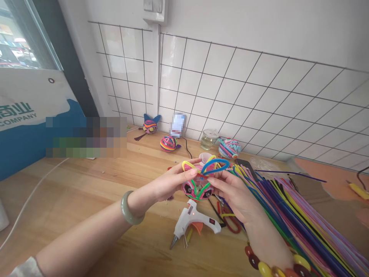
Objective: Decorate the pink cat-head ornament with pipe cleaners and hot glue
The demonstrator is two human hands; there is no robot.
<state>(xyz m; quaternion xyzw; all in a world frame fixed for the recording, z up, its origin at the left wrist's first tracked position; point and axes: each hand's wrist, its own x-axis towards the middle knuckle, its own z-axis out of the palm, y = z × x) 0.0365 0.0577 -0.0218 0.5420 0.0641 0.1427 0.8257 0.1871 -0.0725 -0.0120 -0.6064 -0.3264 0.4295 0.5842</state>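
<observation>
Between my two hands is a round craft animal head [198, 194], covered in pink and green pipe cleaners, with dark eyes facing me. My left hand [173, 181] grips its left side, thumb on top by a yellow pipe-cleaner ear [186, 164]. At its top right stands a blue pipe-cleaner loop [223, 164]. My right hand [233, 192] is closed at the base of that loop, thumb and fingertips pinched there; whether the loop is fixed to the head I cannot tell. Just below the head lies a white hot glue gun [191, 221], its small light lit.
Red-handled scissors [233, 224] lie partly under my right wrist. Many coloured pipe cleaners [291, 215] spread along the right. Behind are finished yarn-like balls [168, 143], a glass jar [209, 139] and a propped phone [178, 125]. A white cable [37, 196] crosses the table's left.
</observation>
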